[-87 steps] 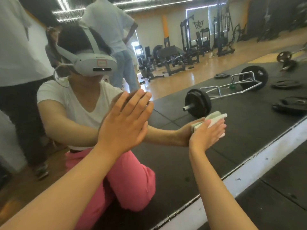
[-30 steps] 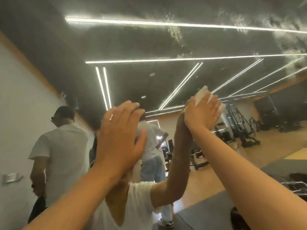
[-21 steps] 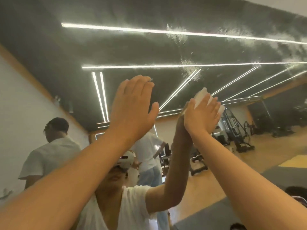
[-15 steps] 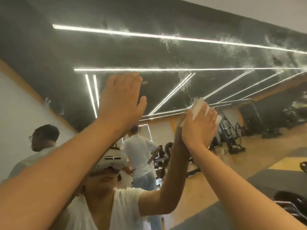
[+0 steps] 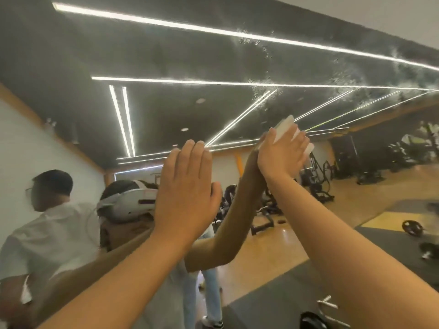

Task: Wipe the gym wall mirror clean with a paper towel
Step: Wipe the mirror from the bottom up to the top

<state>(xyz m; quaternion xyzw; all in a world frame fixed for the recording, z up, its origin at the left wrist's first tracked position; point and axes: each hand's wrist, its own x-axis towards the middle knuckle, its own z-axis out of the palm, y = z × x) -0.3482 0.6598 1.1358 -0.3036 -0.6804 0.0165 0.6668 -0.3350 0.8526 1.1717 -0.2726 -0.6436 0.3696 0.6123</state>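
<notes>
The wall mirror (image 5: pixel 166 55) fills the view and reflects the gym ceiling lights. Wet smears and droplets (image 5: pixel 263 89) streak its upper right part. My right hand (image 5: pixel 280 155) presses a folded white paper towel (image 5: pixel 286 128) flat against the glass, fingers straight, just below the smears. My left hand (image 5: pixel 186 186) lies flat on the mirror with straight fingers, lower and to the left, holding nothing. My own reflection with a white headset (image 5: pixel 126 203) shows behind the left hand.
The mirror's top edge meets a white wall (image 5: pixel 380 15) at the upper right. Reflected in the glass are a person in a white shirt (image 5: pixel 45 229) at the left, gym machines (image 5: pixel 318 176) and weight plates (image 5: pixel 412 227) on the floor.
From the mirror's low part, both hands rose high on the glass. In the last half second the left hand slid down, while the right hand with the towel stayed just under the smears.
</notes>
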